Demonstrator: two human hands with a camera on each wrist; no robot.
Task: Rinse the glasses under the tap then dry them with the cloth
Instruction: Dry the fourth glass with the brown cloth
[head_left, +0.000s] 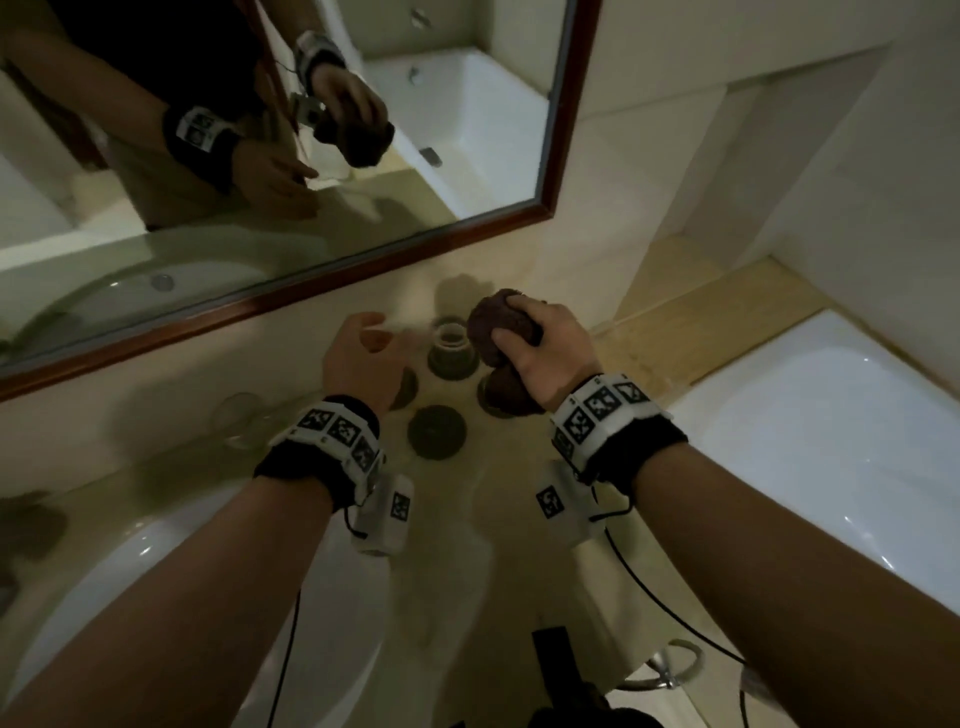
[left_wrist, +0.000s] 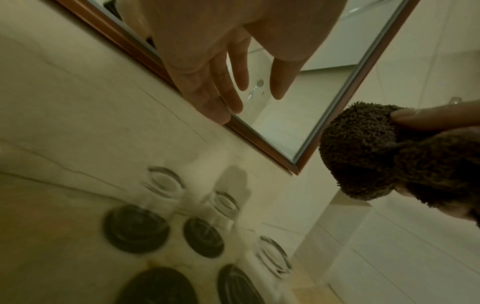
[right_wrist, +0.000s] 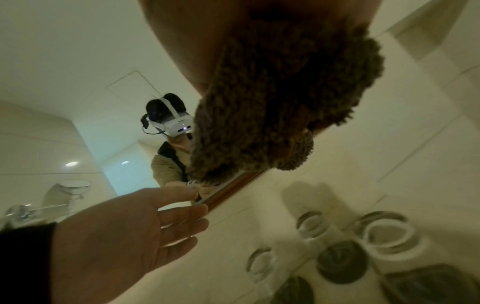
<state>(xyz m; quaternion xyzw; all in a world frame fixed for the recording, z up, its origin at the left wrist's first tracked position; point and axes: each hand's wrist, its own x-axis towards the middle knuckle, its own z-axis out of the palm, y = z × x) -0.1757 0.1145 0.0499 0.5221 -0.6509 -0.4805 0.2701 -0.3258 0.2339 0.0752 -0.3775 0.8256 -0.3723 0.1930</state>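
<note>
My right hand (head_left: 540, 345) grips a bunched dark brown cloth (head_left: 496, 325), seen close up as the cloth (right_wrist: 272, 102) in the right wrist view. My left hand (head_left: 363, 351) hovers open and empty just left of it, fingers (left_wrist: 228, 86) straight. Below both hands, clear glasses stand on dark round coasters on the counter: one glass (head_left: 451, 343) between the hands, and three glasses (left_wrist: 163, 183) (left_wrist: 223, 203) (left_wrist: 272, 255) in the left wrist view. Another glass (head_left: 241, 415) sits apart by the basin. Neither hand touches a glass.
A bare coaster (head_left: 435, 431) lies near my left wrist. The white basin (head_left: 156, 571) is at lower left, a wood-framed mirror (head_left: 291, 296) runs behind the counter, and a bathtub (head_left: 831, 441) is to the right.
</note>
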